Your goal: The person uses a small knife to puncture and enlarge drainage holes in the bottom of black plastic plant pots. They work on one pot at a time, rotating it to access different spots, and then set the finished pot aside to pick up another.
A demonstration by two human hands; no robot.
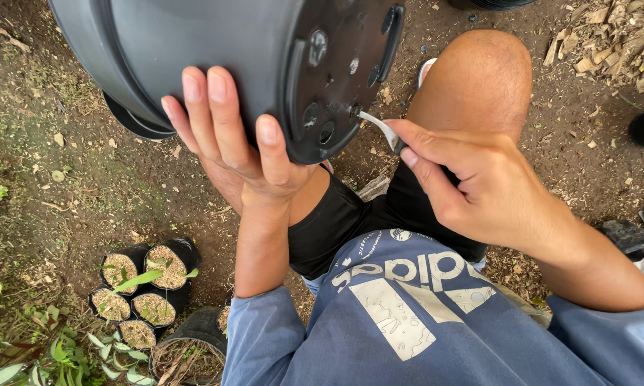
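I am looking down at my two hands. My left hand is up against the side of a big black plastic pot. The pot is tipped on its side, so its flat bottom with the round holes faces my right hand. My left fingers are spread wide and pressed flat on the pot wall, with the thumb near the bottom rim. I think I hold it this way so the pot stays put and does not roll. My right hand is closed tight around a small tool with a thin pale blade. The tip of the blade touches the bottom of the pot, right at one of the holes near the edge. Holding the pot sideways lets me see the holes and reach them with the tip. My bare knee is just behind the pot. Down on the dirt ground, well away from my hands, sit some little black bags with seedlings.
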